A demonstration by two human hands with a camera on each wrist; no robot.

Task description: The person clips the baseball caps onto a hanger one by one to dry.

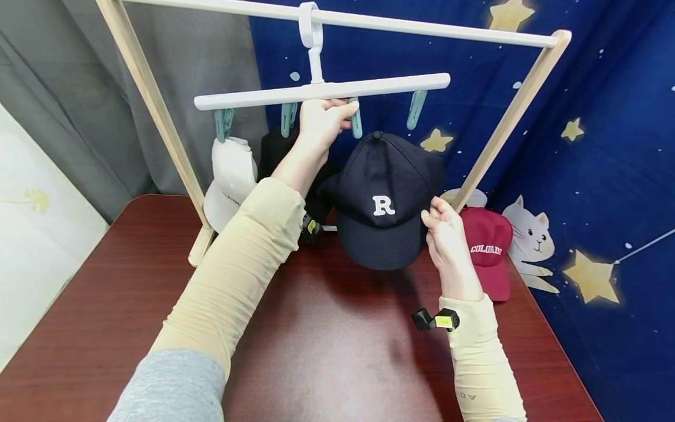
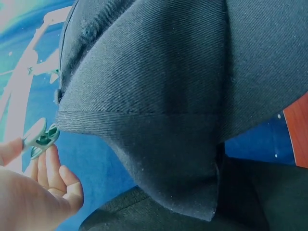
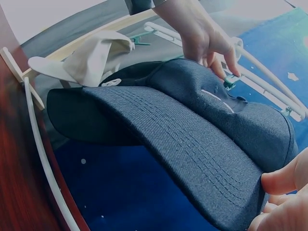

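Navy cap [image 1: 386,225] was pinched by right hand [image 1: 447,246] (at four o'clock), green clip [image 1: 357,124] by left hand [image 1: 323,123], at eleven. A drop was judged possible if fabric were caught shallowly.

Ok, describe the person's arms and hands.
Left hand and right hand are bare. Pale yellow sleeves cover the forearms; grey fabric covers the upper left arm. Each wrist has a black device with a yellow label; dark lettering marks the right sleeve.
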